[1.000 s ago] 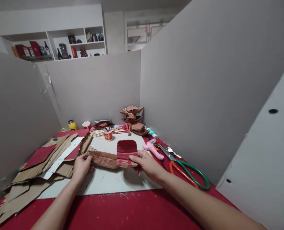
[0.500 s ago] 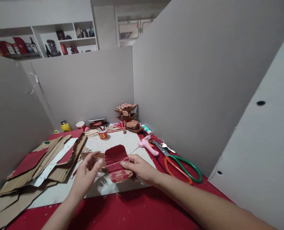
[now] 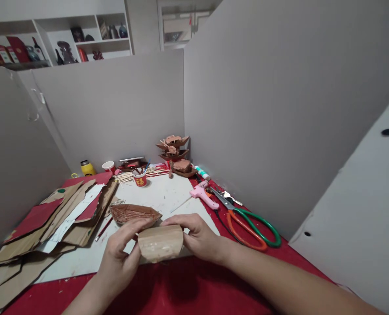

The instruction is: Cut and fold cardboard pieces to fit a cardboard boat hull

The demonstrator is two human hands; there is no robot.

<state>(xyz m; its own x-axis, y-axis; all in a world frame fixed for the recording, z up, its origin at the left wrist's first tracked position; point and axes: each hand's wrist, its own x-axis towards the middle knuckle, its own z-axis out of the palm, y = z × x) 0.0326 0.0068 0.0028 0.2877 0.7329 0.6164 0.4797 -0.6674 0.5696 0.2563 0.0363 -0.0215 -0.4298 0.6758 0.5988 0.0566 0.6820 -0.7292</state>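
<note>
A curved piece of cardboard [image 3: 160, 243] is held between both hands over the near edge of the white board, its plain tan side showing. My left hand [image 3: 124, 249] grips its left edge, thumb below and fingers on top. On the right edge, my right hand [image 3: 199, 236] closes round it with the fingers along the top. Just behind my left hand a brown boat-shaped model [image 3: 133, 213] lies on the white board [image 3: 177, 192]. The fingers of my left hand overlap the near side of that boat in view.
Cardboard sheets [image 3: 54, 218] pile up at the left. A pencil [image 3: 104, 228] lies beside them. Right of the board are a pink glue gun [image 3: 204, 194] and large scissors [image 3: 247, 223]. A red cup [image 3: 139, 178], sticks [image 3: 158, 169] and stacked boats [image 3: 173, 146] stand behind.
The cardboard piece has turned from its red printed side to its tan side and moved slightly nearer. My left hand has closed on it. The boat model now shows more fully.
</note>
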